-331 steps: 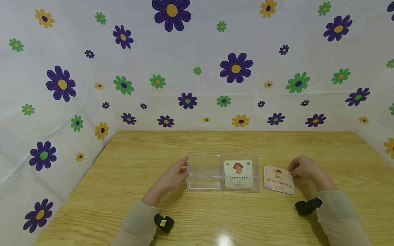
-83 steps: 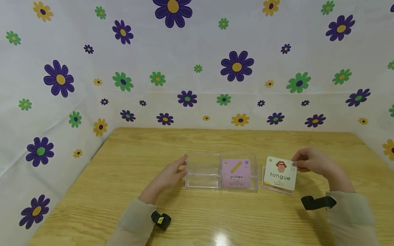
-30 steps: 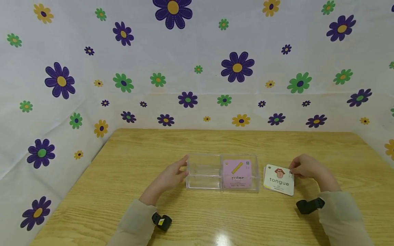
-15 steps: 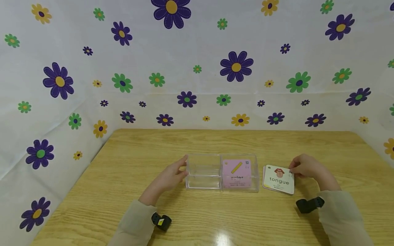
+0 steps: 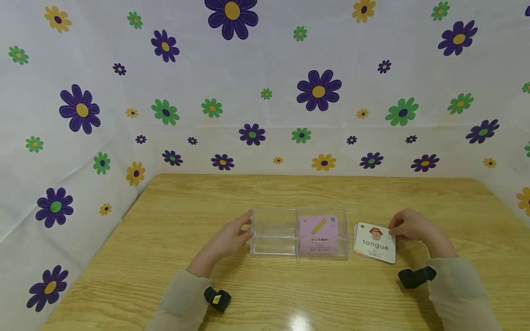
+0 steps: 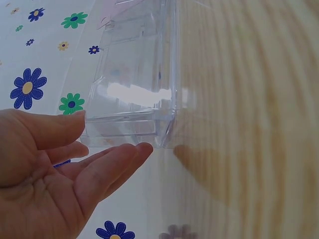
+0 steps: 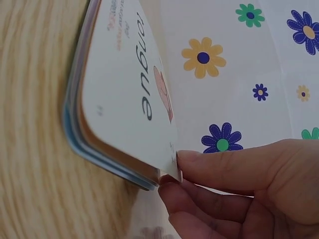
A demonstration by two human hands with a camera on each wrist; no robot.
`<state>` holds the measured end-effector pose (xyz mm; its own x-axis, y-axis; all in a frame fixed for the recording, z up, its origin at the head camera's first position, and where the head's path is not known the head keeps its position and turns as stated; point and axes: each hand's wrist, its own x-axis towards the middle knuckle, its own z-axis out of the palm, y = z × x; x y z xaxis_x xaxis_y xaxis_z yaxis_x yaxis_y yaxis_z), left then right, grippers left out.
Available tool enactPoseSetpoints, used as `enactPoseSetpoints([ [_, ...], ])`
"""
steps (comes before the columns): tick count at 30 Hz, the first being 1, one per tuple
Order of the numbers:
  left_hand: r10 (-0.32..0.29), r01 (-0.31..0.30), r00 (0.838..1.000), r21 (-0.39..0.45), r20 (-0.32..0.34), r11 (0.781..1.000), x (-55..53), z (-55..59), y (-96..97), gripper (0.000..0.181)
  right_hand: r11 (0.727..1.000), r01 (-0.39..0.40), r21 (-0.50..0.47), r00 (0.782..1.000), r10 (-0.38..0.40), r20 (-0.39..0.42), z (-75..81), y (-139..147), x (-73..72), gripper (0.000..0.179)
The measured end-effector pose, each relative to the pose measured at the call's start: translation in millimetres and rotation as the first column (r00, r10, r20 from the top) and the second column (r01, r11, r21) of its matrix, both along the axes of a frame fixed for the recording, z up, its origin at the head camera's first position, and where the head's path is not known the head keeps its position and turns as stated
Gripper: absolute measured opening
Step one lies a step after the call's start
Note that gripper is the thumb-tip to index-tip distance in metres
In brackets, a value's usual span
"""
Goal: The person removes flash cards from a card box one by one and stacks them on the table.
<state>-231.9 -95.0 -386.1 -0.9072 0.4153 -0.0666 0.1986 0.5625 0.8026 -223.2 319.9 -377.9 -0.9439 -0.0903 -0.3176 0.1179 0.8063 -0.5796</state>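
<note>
A clear plastic box (image 5: 274, 253) with two compartments lies on the table. Behind its right front wall is a pink card (image 5: 316, 232) printed "ruler"; no card shows in the left compartment. My left hand (image 5: 225, 240) touches the box's left end, fingers and thumb fairly straight. To the right of the box, a white "tongue" card (image 5: 374, 252) lies on a small stack of cards (image 7: 75, 119). Its upper right corner is pinched between the thumb and fingers of my right hand (image 5: 415, 226). In the right wrist view that corner is lifted slightly off the cards beneath.
The wooden table (image 5: 198, 197) reaches back to a white flower-print cloth (image 5: 232, 92), which also rises along the left and right sides. A black wrist camera (image 5: 217, 299) is strapped over each sleeve.
The tongue card, earlier in the box, has moved onto the stack, covering the "play tennis" card; the ruler card now shows in the box. Over the last second, little has moved.
</note>
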Motion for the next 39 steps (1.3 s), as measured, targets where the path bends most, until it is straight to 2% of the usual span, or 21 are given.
enactPoseSetpoints([
  [17, 0.011, -0.011, 1.0, 0.01, 0.013, 1.0, 3.1, 2.2, -0.9, 0.055, 0.999, 0.029, 0.017, 0.999, -0.029, 0.013, -4.4, -4.4, -0.8, 0.009],
  [39, 0.0, -0.001, 1.0, 0.009, 0.03, 1.0, -1.6, 1.1, -1.0, 0.055, 0.998, 0.022, 0.064, 1.0, -0.022, -0.001, -2.7, -4.0, -3.4, 0.007],
])
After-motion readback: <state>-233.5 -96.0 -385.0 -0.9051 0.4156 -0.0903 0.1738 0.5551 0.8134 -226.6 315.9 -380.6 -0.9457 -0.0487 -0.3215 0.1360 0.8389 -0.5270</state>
